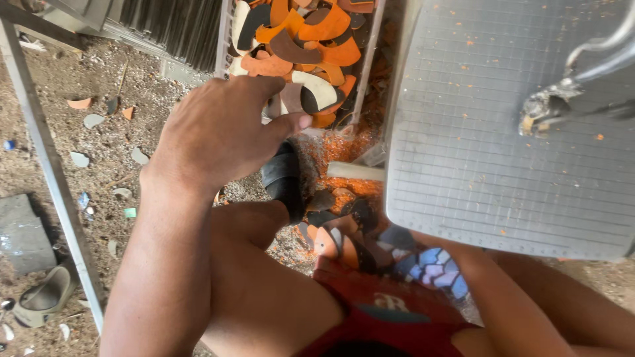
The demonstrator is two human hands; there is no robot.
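Near the middle of the frame, slightly left, the left hand [221, 132] was seen from its back, its fingers curled downward and the thumb stretched right. It was gripping the top of a black curved rubber piece [284, 178], which hung just below the thumb and touched the pale cut edge beside it. How tightly the hidden fingers closed could not be told. The forearm ran down to the lower left edge, over a bare knee. The right hand could not be seen; only the right forearm [509, 304] showed at lower right, passing under the grey board, so its grip could not be told.

Above the hand, at top centre, a metal-framed bin [370, 59] held a heap of cut scraps [311, 46], crescent and tongue shapes in orange, brown, black and cream. More scraps [344, 228] lay below the black piece, among orange dust and crumbs, near a cloth with a blue and white pattern [433, 268].

At right, a grey gridded cutting board [489, 145] filled the upper right of the frame, speckled with orange flecks. A metal lever arm [569, 96] crossed its upper right corner.

Along the left side, a bare dirt floor [99, 165] was strewn with small offcuts. A slim metal bar [49, 172] slanted down it, and a worn pale sandal [43, 297] lay at lower left.
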